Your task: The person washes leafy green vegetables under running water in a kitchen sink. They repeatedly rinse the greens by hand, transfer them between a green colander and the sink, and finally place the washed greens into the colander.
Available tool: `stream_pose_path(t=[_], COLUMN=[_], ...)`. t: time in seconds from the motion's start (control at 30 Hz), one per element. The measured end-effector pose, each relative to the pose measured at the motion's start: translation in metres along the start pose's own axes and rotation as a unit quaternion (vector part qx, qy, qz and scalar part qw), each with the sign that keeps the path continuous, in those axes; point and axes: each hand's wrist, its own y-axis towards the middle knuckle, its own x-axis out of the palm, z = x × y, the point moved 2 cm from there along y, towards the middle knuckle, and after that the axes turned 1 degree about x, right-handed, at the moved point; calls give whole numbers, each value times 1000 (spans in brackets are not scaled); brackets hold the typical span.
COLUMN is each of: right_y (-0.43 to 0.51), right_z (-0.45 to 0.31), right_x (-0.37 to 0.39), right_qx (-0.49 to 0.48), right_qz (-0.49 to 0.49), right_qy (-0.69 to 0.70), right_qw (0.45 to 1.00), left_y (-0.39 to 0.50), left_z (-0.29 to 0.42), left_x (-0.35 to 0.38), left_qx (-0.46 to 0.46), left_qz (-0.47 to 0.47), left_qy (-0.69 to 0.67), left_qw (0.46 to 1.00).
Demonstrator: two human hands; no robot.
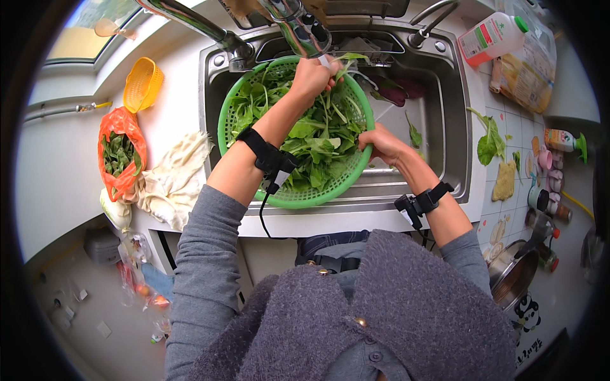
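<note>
A green plastic colander (356, 178), heaped with leafy greens (310, 152), sits over the left part of the stainless steel sink (431, 109). My left hand (312, 78) is at the colander's far side, just under the chrome faucet spout (305, 35). Its fingers are curled around a green leaf (351, 56) that sticks out to the right. With my right hand (387, 145) I grip the colander's right rim, thumb and fingers closed on it. Some of the fingers are hidden by the rim and the hand itself.
Purple-green leaves (395, 90) and a loose green leaf (413, 132) lie in the sink. To the left are a yellow basket (143, 85), an orange bag of greens (121, 152) and a cream cloth (171, 183). At right stand a pink-liquid bottle (491, 40) and a pot (514, 276).
</note>
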Motion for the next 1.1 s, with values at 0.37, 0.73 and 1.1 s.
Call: stream_pose_path(t=[0.37, 0.73, 1.1], right_y=[0, -5, -1], right_z=[-8, -16, -8], right_x=[-17, -18, -13], right_qx=[-13, -30, -12], right_qz=[42, 64, 73], right_qy=[14, 18, 34], right_qw=[999, 997, 997], left_y=[-14, -78, -61], left_z=[-20, -23, -40], left_x=[-33, 30, 5], left_qx=[22, 187, 244], left_qz=[-24, -252, -102], left_qy=[116, 625, 541], left_qw=[993, 715, 798])
